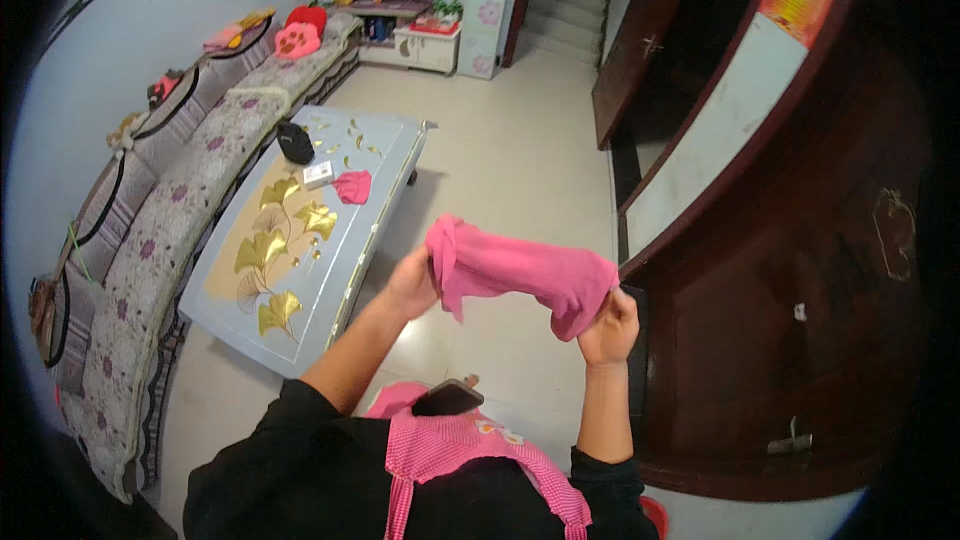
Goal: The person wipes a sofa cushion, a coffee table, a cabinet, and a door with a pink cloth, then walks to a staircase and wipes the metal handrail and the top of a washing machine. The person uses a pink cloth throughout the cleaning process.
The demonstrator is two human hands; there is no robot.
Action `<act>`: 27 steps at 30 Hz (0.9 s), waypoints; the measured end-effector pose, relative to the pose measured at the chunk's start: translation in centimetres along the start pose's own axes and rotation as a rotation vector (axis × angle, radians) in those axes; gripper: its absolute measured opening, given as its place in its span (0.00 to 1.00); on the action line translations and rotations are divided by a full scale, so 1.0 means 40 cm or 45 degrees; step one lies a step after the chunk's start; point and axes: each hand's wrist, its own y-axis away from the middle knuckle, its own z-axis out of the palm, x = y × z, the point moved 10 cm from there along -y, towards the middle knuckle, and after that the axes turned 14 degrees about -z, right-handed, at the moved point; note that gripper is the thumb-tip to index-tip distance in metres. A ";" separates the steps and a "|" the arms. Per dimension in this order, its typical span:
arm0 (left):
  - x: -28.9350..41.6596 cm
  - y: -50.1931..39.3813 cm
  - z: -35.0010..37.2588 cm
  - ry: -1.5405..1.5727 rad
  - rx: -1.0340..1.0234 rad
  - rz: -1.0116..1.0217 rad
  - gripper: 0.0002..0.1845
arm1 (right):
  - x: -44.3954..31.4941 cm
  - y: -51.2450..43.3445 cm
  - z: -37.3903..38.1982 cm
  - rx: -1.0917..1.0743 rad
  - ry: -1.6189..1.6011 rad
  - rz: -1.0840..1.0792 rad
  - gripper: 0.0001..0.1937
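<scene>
A pink cloth (517,266) is stretched in the air between my two hands, above the tiled floor. My left hand (414,283) grips its bunched left end, where a corner dangles. At the other end my right hand (609,326) pinches the cloth, which sags in folds beside the fingers. I wear a pink checked apron (450,454) over black sleeves, and a dark phone (448,397) shows at its front.
Left stands a low table (217,315) with a ginkgo-leaf cover, holding a second pink cloth (352,187), a white box (319,174) and a black bag (295,143). A long sofa (165,232) lines the wall. A dark wooden door (757,360) is close on my right.
</scene>
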 end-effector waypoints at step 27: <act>0.371 -1.164 -0.084 -1.689 0.026 -0.113 0.21 | 0.016 -0.936 -0.509 0.515 0.614 -0.283 0.14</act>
